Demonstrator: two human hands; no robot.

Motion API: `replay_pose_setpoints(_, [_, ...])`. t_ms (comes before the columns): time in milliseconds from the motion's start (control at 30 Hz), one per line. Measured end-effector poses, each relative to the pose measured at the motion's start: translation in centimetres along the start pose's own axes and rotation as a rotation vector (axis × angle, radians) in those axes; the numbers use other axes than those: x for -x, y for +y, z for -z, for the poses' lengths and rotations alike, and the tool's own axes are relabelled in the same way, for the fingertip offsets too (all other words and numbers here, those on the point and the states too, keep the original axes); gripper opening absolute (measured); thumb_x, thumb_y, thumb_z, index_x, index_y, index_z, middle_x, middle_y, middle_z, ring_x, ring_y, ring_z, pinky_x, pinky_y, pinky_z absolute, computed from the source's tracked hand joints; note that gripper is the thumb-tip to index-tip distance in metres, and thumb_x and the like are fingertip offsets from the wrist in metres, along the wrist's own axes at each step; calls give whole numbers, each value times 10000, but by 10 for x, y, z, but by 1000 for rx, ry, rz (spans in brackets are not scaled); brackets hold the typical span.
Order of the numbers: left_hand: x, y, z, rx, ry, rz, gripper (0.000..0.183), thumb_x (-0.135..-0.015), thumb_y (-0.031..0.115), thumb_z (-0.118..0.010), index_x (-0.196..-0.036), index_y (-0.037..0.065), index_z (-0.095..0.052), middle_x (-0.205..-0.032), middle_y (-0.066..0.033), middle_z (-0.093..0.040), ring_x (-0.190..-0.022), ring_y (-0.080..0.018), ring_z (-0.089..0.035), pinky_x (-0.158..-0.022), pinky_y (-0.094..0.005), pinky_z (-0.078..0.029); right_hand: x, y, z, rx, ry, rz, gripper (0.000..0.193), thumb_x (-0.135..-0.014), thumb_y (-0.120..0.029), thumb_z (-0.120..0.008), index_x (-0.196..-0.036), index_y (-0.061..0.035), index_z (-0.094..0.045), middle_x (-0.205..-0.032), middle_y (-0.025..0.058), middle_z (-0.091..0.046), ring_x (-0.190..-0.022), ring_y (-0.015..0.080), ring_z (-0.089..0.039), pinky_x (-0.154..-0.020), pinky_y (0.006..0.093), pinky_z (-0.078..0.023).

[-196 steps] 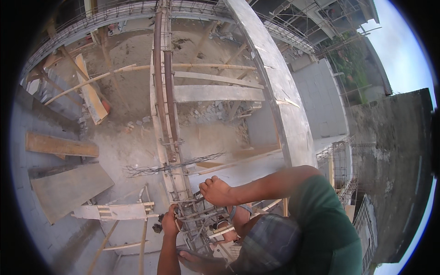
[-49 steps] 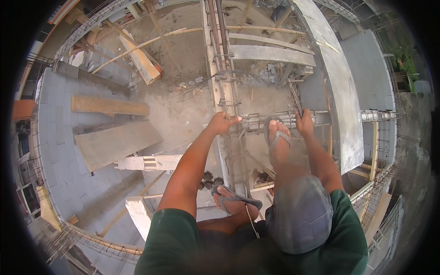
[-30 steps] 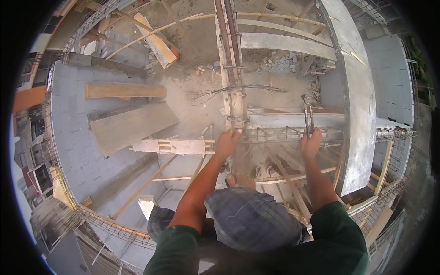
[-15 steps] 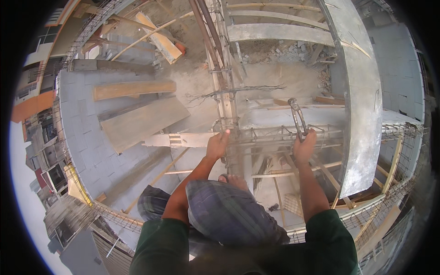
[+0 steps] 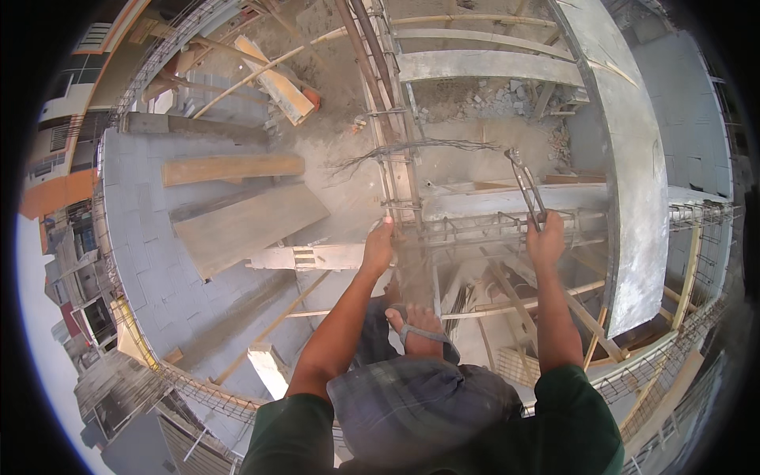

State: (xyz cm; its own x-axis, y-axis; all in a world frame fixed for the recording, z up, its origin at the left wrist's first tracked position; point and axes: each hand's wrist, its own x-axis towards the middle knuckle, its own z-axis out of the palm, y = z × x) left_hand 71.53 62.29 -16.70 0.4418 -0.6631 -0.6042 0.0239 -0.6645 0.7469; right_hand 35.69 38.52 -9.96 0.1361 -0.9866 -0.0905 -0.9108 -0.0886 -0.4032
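My right hand [image 5: 545, 240] is closed round the handles of long-handled metal pincers [image 5: 526, 182], their jaws pointing away from me. My left hand [image 5: 378, 247] is closed at the left side of a narrow beam of rebar and boards [image 5: 405, 194], thumb up; its fingers are hidden, so what they grip does not show. Farther along, a bundle of thin dark tie wire [image 5: 427, 146] lies across the beam. A sandalled foot [image 5: 422, 332] of mine stands on the near part of the beam.
A rebar cage [image 5: 491, 229] branches off to the right, below a wide grey board [image 5: 625, 182]. Planks [image 5: 253, 222] lie lower down at left beside a grey block wall [image 5: 142, 214]. Timber props and rubble [image 5: 507, 99] are well below me.
My right hand and the pincers have shifted right and slightly forward. My knee has moved back, showing more of the sandalled foot. The left hand stays at the beam.
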Motion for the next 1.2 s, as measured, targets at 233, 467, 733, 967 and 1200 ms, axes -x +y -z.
replay_pose_setpoints(233, [26, -56, -14, 603, 151, 220, 821, -1164, 718, -365, -1628, 77, -583, -1644, -109, -585, -1542, -266, -490, -1198, -465, -417, -5, -3, 0, 14, -13, 29, 329, -1010, -333, -818, -1124, -57, -678, -1119, 176, -713, -1107, 420, -681, -940, 524, -527])
replay_pose_setpoints(467, [21, -63, -8, 700, 73, 335, 873, -1150, 758, -340, -1637, 72, -572, -1618, -117, -619, -1463, -276, -565, -1172, -459, -448, 16, -28, 21, 81, -47, 87, 340, -991, -285, -826, -1160, -30, -676, -1120, 182, -697, -1150, 422, -668, -943, 539, -525])
replay_pose_setpoints(733, [46, 17, 12, 384, 424, -86, 460, -1173, 389, -614, -1366, -16, -717, -1336, -124, -751, -1262, -245, -679, -1089, -389, -530, 94, -81, 38, -458, -276, -85, 384, -1006, -301, -843, -1145, 21, -686, -926, 127, -717, -806, 239, -652, -753, 431, -532])
replay_pose_setpoints(967, [100, 76, -22, 767, -94, -33, 544, -1135, 331, -694, -1573, 35, -569, -1419, -149, -724, -1306, -231, -684, -1035, -409, -583, 142, -133, 15, -584, -689, -105, 439, -1017, -386, -822, -1184, -3, -689, -823, 109, -698, -723, 214, -645, -700, 409, -526])
replay_pose_setpoints(1200, [130, 61, -36, 839, 66, 172, 483, -1109, 430, -738, -1392, 51, -641, -1100, -70, -731, -1059, -224, -738, -932, -441, -625, 194, -153, 18, -434, -757, 343, 605, -974, -422, -847, -1334, 21, -647, -997, 147, -696, -814, 271, -702, -756, 436, -575])
